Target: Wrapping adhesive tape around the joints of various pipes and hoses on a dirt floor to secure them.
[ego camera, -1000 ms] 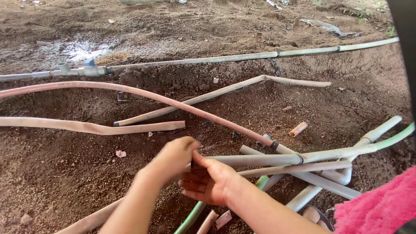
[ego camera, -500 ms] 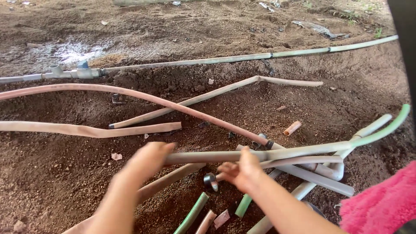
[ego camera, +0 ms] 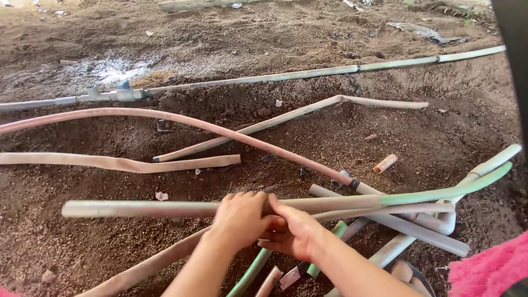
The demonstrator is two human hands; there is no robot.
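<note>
A long dusty grey-brown pipe (ego camera: 137, 208) lies level above the soil and turns green at its right end (ego camera: 445, 192). My left hand (ego camera: 242, 217) is wrapped over the pipe near its middle. My right hand (ego camera: 294, 231) grips the same pipe just to the right, touching the left hand. Below my hands lie short green pipe pieces (ego camera: 253, 272) and a small dark object (ego camera: 291, 275), partly hidden by my forearms.
Brown soil all around. A long grey-green pipeline (ego camera: 330, 71) with a valve fitting (ego camera: 118, 93) runs across the back. A pinkish hose (ego camera: 181, 121) curves across the middle. Flat tan hoses (ego camera: 121, 163) lie left. White pipes (ego camera: 418, 228) pile at right; pink cloth (ego camera: 489, 269) bottom right.
The pipe has slid far to the left through my hands, its left end now well out over the soil. Both hands came together and closed on it.
</note>
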